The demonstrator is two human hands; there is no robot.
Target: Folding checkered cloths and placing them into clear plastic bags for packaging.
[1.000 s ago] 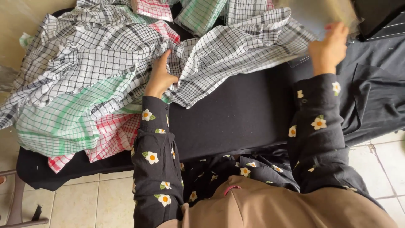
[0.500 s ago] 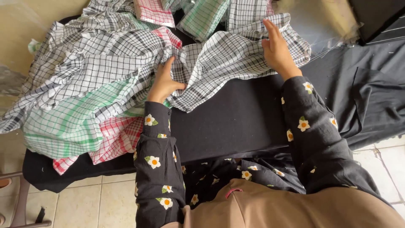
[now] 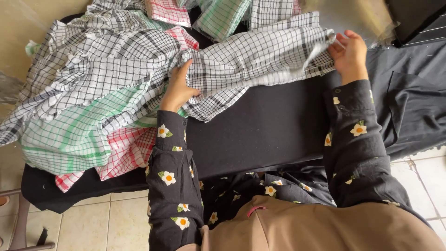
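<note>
Left hand (image 3: pixel 179 88) pressed, fingers loosely curled, onto the near left edge of a black-and-white checked cloth (image 3: pixel 251 62) spread across the black-covered table (image 3: pixel 269 135). Right hand (image 3: pixel 349 53) pinching the cloth's right corner, fingers closed on fabric. Green checked cloth (image 3: pixel 74 135) and red checked cloth (image 3: pixel 130 151) piled left.

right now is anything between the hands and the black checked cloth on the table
Nothing visible. The left hand lies flat on the black checked cloth near its middle, and the right hand grips its right edge in its fingers. The green checked cloth and red checked cloth lie off to the left.
</note>
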